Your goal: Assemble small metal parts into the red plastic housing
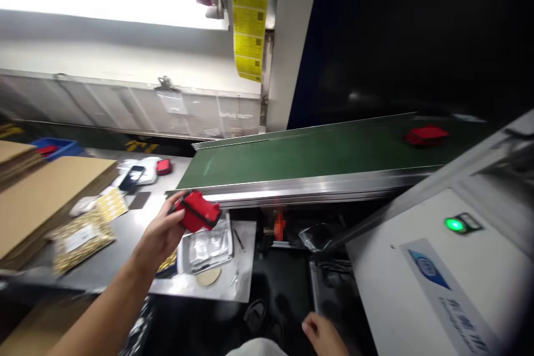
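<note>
My left hand [164, 229] is closed around a red plastic housing with black edges [199, 212], raised above the near end of the table. Just under the housing lies a white tray [228, 242] with clear plastic bags in it. My right hand [320, 332] hangs low in front of my body, its fingers curled with nothing seen in them. A similar red housing [426, 135] rests on the green conveyor belt [292, 157], far from either hand. Another small red part [164, 166] sits on the table left of the belt.
Flat cardboard [54, 200] is stacked at the left, beside a bag of brass-coloured pieces [81, 239]. A blue bin [62, 147] stands behind. The metal table [162, 286] ends left of a white machine cabinet [387, 256] with a green lamp [454, 225]. Yellow labels [251, 16] hang above.
</note>
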{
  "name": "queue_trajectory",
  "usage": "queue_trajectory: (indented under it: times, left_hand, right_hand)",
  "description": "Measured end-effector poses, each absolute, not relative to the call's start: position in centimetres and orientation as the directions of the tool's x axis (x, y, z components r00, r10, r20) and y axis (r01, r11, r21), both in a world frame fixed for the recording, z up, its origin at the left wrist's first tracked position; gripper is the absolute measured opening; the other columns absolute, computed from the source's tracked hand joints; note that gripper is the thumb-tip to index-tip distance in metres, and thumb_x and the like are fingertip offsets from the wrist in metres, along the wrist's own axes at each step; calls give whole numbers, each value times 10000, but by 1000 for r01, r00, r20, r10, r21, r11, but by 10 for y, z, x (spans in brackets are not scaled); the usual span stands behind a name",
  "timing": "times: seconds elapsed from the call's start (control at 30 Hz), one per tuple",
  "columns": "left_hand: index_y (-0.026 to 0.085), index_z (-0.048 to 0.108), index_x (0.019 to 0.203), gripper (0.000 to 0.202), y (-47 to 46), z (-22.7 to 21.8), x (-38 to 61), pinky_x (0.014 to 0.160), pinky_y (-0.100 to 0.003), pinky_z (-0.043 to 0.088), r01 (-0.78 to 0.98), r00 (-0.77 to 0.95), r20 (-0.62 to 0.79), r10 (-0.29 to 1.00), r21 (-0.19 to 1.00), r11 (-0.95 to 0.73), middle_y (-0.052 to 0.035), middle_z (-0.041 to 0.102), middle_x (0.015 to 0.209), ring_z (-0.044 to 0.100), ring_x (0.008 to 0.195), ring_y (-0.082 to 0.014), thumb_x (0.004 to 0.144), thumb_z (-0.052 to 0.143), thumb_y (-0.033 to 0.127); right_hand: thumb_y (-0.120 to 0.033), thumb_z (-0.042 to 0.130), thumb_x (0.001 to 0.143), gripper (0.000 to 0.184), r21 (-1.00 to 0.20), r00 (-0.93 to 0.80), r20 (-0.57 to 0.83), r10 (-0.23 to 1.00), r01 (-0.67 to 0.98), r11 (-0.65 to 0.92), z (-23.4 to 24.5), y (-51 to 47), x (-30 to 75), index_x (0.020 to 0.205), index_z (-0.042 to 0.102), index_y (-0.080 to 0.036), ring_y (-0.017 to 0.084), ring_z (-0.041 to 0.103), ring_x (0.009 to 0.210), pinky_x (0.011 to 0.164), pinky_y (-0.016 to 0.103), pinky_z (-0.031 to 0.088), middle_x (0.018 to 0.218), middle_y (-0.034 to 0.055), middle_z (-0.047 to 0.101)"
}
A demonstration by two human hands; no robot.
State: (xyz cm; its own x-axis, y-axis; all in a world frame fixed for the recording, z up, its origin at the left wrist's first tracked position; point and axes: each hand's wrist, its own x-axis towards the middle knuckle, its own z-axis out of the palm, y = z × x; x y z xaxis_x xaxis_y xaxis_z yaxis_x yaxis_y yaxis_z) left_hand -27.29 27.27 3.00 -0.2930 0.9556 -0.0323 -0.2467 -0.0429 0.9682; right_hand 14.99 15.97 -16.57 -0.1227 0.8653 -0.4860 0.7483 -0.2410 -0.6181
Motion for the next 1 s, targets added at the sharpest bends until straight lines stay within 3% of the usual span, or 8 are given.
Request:
queue_trajectory:
  times: [0.07, 0.17, 0.3, 0.37, 0.47, 0.67, 0.8, 1.0]
  left_hand:
    - [174, 568, 1263, 526, 189, 14, -294, 764, -295, 606, -482, -432, -295, 852, 874, 58, -78, 721, 1037, 690, 956, -256, 765, 685, 297]
    - [236, 570, 1300, 496, 86, -3, -307, 715, -297, 627, -719, -584, -636, 505, 693, 42, -31, 767, 927, 723, 877, -222, 804, 560, 238]
    - [282, 453, 1424, 599, 12, -11, -311, 743, -431, 638, -779, -588, -739, 329, 627, 18, -38, 773, 994, 727, 916, -287, 836, 536, 361]
    - [242, 435, 1442, 627, -1, -12, -313, 782, -519, 620, -801, -557, -746, 365, 598, -1, -91, 747, 1097, 700, 1002, -341, 841, 525, 396]
    - [183, 491, 1409, 592, -2, -14, -321, 894, -584, 560, -777, -543, -634, 550, 628, -43, -162, 689, 1212, 626, 1145, -382, 841, 524, 347]
    - [288, 558, 1356, 522, 12, -20, -368, 1025, -598, 459, -889, -375, -562, 737, 442, -115, -104, 648, 1298, 572, 1227, -361, 887, 452, 490]
    - [290, 541, 1370, 522, 16, -28, -409, 972, -586, 503, -942, -288, -590, 754, 315, -114, -112, 618, 1336, 590, 1197, -365, 883, 477, 466]
    - [204, 488, 1408, 523, 23, -46, -439, 889, -605, 540, -966, -211, -582, 785, 247, -76, -187, 638, 1275, 617, 1137, -381, 952, 441, 457]
  right_hand:
    - [-225, 587, 912, 149, -649, -253, -488, 835, 745, -153, -188, 194, 116, 796, 662, -167, 178, 650, 791, 787, 326, 497, 787, 14, 687]
    - [-199, 618, 870, 89, -706, -416, -493, 764, 705, -71, -213, 226, 40, 818, 688, -180, 194, 658, 866, 834, 312, 468, 850, 29, 717]
    - [-322, 654, 887, 181, -674, -419, -575, 703, 730, -116, -232, 234, -68, 899, 669, -142, 185, 653, 894, 881, 378, 494, 907, 35, 703]
    - [-411, 595, 930, 284, -605, -339, -651, 679, 772, -195, -239, 231, -108, 890, 658, -136, 163, 658, 801, 818, 365, 527, 848, 27, 692]
    - [-533, 479, 967, 450, -463, -189, -773, 606, 821, -334, -249, 225, -147, 868, 645, -126, 131, 635, 621, 671, 316, 547, 713, 11, 661]
    - [-712, 312, 935, 683, -268, 10, -881, 473, 814, -516, -269, 222, -185, 896, 638, -113, 124, 616, 525, 518, 273, 515, 669, 31, 655]
    - [-696, 343, 938, 653, -243, 88, -877, 472, 766, -595, -274, 215, -197, 938, 638, -113, 118, 615, 539, 509, 261, 512, 705, 34, 662]
    - [-613, 496, 925, 518, -206, 255, -860, 441, 617, -759, -269, 190, -208, 1030, 608, -119, 118, 624, 570, 516, 260, 538, 771, 29, 655]
